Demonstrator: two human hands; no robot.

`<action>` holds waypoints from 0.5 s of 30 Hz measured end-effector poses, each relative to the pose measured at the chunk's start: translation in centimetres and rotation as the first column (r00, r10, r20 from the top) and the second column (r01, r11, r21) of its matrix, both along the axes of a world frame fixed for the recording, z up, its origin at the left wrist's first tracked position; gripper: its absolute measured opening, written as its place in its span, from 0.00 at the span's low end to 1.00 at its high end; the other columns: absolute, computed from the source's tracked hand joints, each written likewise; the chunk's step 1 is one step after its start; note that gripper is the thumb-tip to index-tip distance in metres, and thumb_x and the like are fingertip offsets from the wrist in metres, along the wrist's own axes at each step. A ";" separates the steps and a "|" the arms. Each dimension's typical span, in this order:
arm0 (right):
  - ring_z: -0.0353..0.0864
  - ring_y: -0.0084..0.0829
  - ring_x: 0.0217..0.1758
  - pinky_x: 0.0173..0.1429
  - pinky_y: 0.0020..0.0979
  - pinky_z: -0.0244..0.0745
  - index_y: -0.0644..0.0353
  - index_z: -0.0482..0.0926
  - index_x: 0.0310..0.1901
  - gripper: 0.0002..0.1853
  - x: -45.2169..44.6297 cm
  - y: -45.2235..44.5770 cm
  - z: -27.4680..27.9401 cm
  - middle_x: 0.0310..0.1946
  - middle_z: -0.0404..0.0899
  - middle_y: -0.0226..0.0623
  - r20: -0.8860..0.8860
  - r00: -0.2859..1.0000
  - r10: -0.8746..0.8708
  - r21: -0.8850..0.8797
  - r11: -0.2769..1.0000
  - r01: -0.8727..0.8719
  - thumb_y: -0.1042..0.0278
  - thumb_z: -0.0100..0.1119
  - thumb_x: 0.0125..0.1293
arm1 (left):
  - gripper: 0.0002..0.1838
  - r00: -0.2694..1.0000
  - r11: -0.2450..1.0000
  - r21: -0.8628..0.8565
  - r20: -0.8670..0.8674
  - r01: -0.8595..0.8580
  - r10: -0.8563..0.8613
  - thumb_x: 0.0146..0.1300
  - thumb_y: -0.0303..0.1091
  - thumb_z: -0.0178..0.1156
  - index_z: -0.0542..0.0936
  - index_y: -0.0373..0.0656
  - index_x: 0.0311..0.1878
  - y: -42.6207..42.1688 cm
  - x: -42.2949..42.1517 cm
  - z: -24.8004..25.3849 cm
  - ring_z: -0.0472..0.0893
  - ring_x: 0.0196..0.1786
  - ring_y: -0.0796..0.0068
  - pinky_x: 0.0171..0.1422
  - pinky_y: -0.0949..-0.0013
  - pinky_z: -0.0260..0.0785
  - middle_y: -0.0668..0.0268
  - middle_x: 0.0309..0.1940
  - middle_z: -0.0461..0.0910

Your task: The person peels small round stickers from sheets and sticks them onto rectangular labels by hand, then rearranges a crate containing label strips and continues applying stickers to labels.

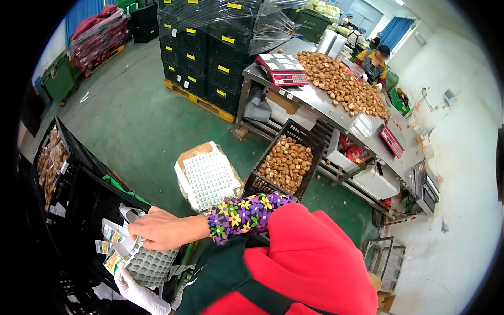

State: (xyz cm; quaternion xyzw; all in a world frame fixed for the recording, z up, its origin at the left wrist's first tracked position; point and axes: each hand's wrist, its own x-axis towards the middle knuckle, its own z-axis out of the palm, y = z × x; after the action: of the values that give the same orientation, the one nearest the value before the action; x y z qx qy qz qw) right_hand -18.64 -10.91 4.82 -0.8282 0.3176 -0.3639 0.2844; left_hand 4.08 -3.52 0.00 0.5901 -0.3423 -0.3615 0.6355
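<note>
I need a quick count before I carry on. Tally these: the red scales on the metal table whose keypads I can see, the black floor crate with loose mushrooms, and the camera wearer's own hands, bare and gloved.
Red scales: 2
Black floor crate: 1
Bare right hand: 1
Gloved left hand: 1
Total: 5

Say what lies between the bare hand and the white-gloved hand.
Between the bare hand and the gloved hand lies a sheet of round grey labels, in head view.
</note>
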 end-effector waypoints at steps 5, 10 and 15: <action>0.76 0.34 0.38 0.43 0.38 0.62 0.52 0.73 0.35 0.02 0.5 -0.5 -0.9 0.32 0.74 0.31 -0.040 0.998 -0.057 -0.081 0.995 0.053 0.69 0.54 0.61 | 0.11 1.000 1.000 0.000 0.021 -0.007 0.007 0.70 0.35 0.56 0.79 0.37 0.47 0.0 0.0 0.4 0.78 0.42 0.80 0.48 0.76 0.71 0.66 0.42 0.81; 0.77 0.38 0.37 0.43 0.41 0.67 0.52 0.75 0.33 0.02 1.6 -0.6 -1.1 0.30 0.75 0.34 -0.042 0.994 -0.103 -0.342 0.936 0.083 0.70 0.55 0.57 | 0.11 0.993 0.985 0.129 -0.014 -0.113 0.116 0.70 0.34 0.55 0.78 0.36 0.45 1.2 -4.0 5.8 0.76 0.41 0.78 0.48 0.73 0.69 0.68 0.38 0.79; 0.79 0.35 0.40 0.54 0.41 0.63 0.53 0.77 0.38 0.07 0.2 -0.5 0.5 0.33 0.79 0.30 -0.035 0.994 -0.102 0.045 0.994 0.103 0.67 0.61 0.57 | 0.09 0.991 0.993 0.084 0.114 -0.081 0.071 0.65 0.31 0.60 0.81 0.34 0.42 1.1 -2.5 4.6 0.76 0.40 0.83 0.48 0.78 0.66 0.69 0.37 0.81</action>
State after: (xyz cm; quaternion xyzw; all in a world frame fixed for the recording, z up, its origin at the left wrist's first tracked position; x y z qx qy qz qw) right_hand -18.43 -11.36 5.29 -0.8097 0.3727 -0.3570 0.2793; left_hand 1.58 -2.37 4.65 0.6493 -0.3379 -0.3187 0.6022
